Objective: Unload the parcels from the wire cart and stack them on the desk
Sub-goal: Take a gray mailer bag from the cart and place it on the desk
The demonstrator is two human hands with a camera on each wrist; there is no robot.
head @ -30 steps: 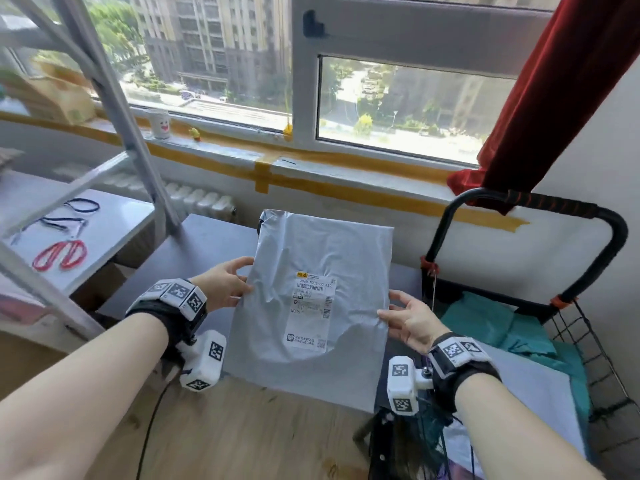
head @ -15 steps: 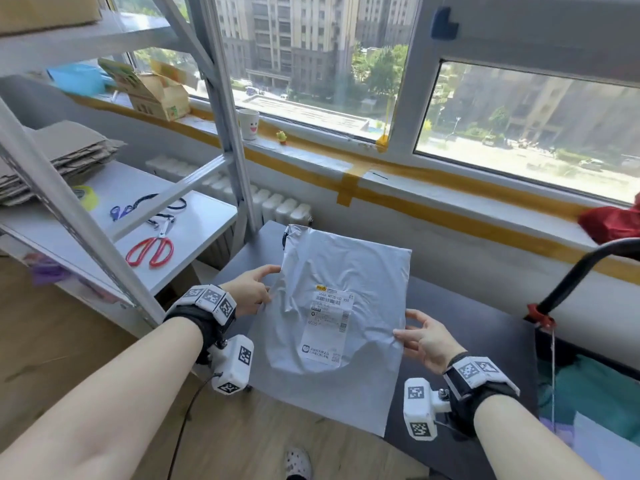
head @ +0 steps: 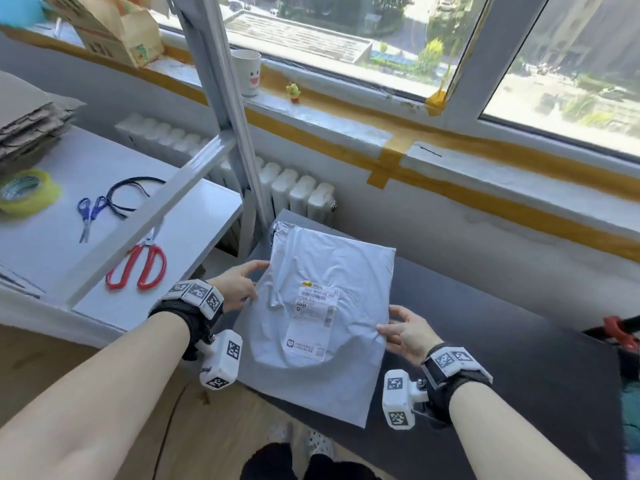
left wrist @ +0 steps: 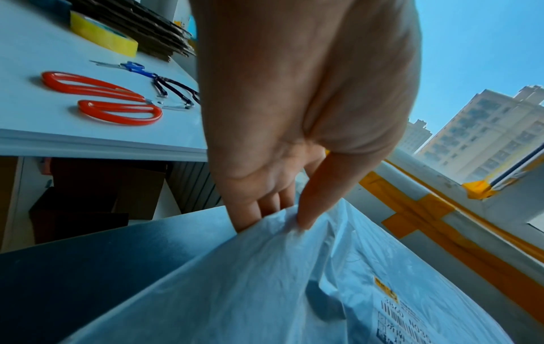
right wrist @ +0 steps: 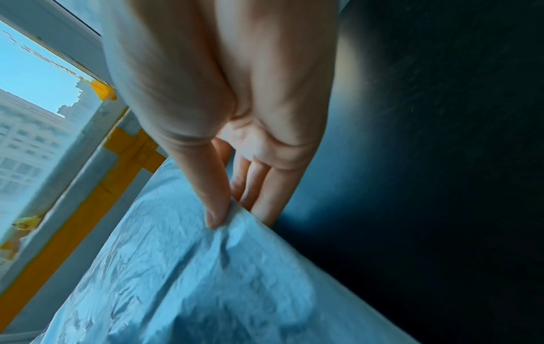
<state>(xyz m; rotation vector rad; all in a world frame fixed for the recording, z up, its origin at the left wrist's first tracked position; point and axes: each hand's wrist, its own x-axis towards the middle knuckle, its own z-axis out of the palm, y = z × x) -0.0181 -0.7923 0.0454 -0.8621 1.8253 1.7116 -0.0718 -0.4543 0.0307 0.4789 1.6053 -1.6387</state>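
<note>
Nearest the camera in the head view, the left hand (head: 239, 289) pinches the left edge of a grey plastic parcel (head: 322, 317), thumb on top and the other fingers tucked beneath, as the left wrist view confirms; the right hand (head: 405, 332) clamps the right edge the same way, thumb pressing the film down over the fingers below. The parcel, white shipping label (head: 313, 323) facing up, sits over the left end of the dark tabletop (head: 485, 358), its near corner at 6 o'clock overhanging the front edge above the wooden floor (head: 214, 427); whether it rests fully on the surface cannot be told. At 3 o'clock of the parcel, at the far right margin, a red clamp on a black bar (head: 620, 332) of the wire cart just shows. At 9 o'clock a white shelf (head: 194, 216) stands just beside the tabletop, carrying red scissors (head: 138, 265), blue scissors (head: 88, 213), a black cord (head: 128, 192), a roll of yellow tape (head: 26, 194) and stacked flat cardboard (head: 31, 123); its slanted grey frame (head: 221, 109) crosses in front of the radiator (head: 298, 192) at 12 o'clock. Farther off, the windowsill (head: 346, 129) with orange tape holds a white cup with a smiling face (head: 249, 72), a small yellow figurine (head: 293, 91) and an open cardboard box (head: 114, 32).
</note>
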